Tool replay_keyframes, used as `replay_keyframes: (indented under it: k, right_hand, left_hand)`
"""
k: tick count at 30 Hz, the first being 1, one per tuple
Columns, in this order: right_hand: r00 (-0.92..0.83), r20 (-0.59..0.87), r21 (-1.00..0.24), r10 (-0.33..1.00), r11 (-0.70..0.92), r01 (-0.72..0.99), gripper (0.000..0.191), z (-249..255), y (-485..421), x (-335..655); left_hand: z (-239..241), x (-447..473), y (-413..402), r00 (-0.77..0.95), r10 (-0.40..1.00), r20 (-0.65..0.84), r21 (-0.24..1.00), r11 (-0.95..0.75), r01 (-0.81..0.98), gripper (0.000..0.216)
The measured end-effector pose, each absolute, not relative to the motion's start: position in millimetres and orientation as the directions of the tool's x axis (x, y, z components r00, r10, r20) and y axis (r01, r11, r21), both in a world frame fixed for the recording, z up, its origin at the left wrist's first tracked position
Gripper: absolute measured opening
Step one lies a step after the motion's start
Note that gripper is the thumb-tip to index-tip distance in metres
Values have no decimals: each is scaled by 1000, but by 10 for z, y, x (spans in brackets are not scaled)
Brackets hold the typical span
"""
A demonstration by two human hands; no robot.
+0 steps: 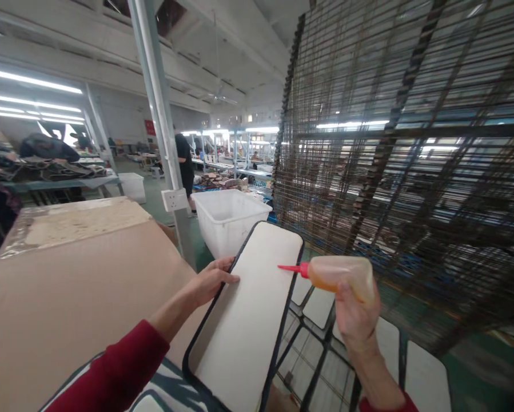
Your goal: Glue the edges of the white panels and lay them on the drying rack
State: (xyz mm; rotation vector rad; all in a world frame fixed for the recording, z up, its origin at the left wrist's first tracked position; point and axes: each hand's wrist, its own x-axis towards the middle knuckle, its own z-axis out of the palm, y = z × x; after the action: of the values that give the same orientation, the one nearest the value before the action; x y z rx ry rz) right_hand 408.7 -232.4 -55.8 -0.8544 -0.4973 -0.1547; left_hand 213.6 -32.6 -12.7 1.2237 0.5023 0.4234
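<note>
Left hand (214, 280): thumb on the face, fingers behind, pinching the long left rim of a flat white rectangular panel with rounded corners and black edging (252, 303). Panel is tilted, in front of the body, above similar white panels (321, 306). Right hand (357, 320): wrapped around a translucent plastic squeeze bottle with amber liquid and a red nozzle (346, 272); nozzle tip over the panel's face, contact not discernible.

Handling (judged): panel light, fairly stiff; best held by the rim. Bottle soft-walled, light, possibly slippery; best gripped around its body.
</note>
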Motion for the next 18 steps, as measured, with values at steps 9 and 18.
replay_keyframes:
  k: [9, 18]
  right_hand:
    - [835, 447, -791, 321, 577, 202, 51, -929, -2916, 4159]
    - [831, 432, -808, 349, 560, 185, 54, -1020, -3267, 4568]
  left_hand:
    - [-309, 2564, -647, 819, 549, -168, 953, 303, -8, 47]
    - [-316, 3076, -1049, 863, 477, -164, 947, 320, 3, 48]
